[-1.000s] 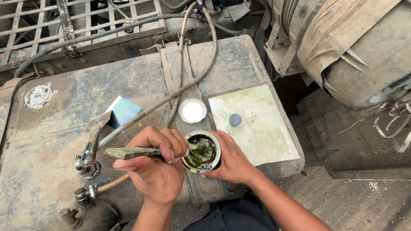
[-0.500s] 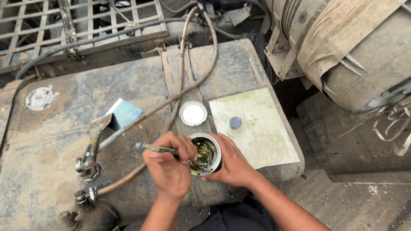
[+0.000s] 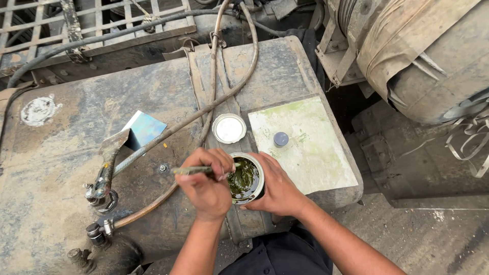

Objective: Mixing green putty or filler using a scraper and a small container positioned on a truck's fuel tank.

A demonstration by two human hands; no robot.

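Observation:
My right hand grips a small round tin with dark green paste inside, resting on the rusty top of a metal tank. My left hand is closed around a thin metal tool whose tip dips into the tin; the handle sticks out to the left. The tin's round silver lid lies just beyond it on the tank.
A pale green-stained flat tile with a small blue cap lies right of the tin. Hoses run across the tank to fittings at left. A bluish card lies nearby. A large cylinder stands at upper right.
My left hand has turned the tool in the tin, and its handle now points more level to the left. The right hand keeps holding the tin in place.

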